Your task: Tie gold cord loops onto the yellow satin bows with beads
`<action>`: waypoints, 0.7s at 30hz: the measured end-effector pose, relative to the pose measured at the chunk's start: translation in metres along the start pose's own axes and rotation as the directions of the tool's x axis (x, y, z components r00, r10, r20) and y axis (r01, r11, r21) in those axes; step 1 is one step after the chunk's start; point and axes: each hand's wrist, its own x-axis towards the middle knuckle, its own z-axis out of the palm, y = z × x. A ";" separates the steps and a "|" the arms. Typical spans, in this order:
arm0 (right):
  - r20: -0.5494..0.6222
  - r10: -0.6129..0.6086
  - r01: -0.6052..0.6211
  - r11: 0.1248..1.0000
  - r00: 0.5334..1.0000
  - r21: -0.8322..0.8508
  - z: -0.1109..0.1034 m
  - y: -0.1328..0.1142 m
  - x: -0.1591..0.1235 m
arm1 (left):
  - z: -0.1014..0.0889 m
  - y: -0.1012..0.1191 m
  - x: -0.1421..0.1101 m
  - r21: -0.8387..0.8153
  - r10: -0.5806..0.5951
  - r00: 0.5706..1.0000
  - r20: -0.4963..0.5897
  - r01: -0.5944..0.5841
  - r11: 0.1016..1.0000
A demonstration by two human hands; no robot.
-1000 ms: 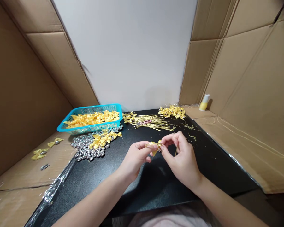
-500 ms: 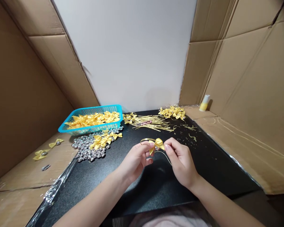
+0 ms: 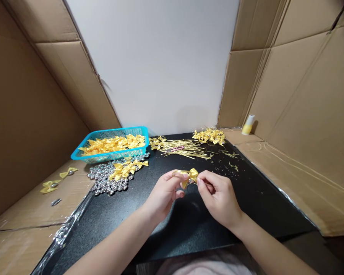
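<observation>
Yellow bow [image 3: 193,173] in a 2-handed grip

The bow's left side is pinched by the left hand [image 3: 164,192], its right edge by the right hand [image 3: 220,196]. Beyond the grip, gold ties [image 3: 191,150] are scattered; to its left, silver beads [image 3: 103,178] are piled.

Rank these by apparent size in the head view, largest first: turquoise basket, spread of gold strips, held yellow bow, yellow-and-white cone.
1. Turquoise basket
2. Spread of gold strips
Not ranked: held yellow bow and yellow-and-white cone. They look alike, and the bow is partly hidden and nearer the camera.
</observation>
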 end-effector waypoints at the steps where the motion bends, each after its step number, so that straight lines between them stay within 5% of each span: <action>1: 0.008 -0.006 0.006 1.000 1.000 0.000 -0.001 0.000 0.000 | 0.000 0.000 0.000 0.020 0.008 1.000 0.001 -0.008 1.000; 9: 0.080 -0.043 0.041 0.999 0.996 0.031 -0.005 0.004 0.001 | -0.003 0.000 0.002 0.094 0.030 0.999 0.011 -0.031 0.995; 21: 0.093 0.017 -0.026 0.996 0.995 0.087 -0.007 0.005 0.003 | -0.003 0.002 0.004 -0.060 -0.099 0.994 0.035 0.101 0.993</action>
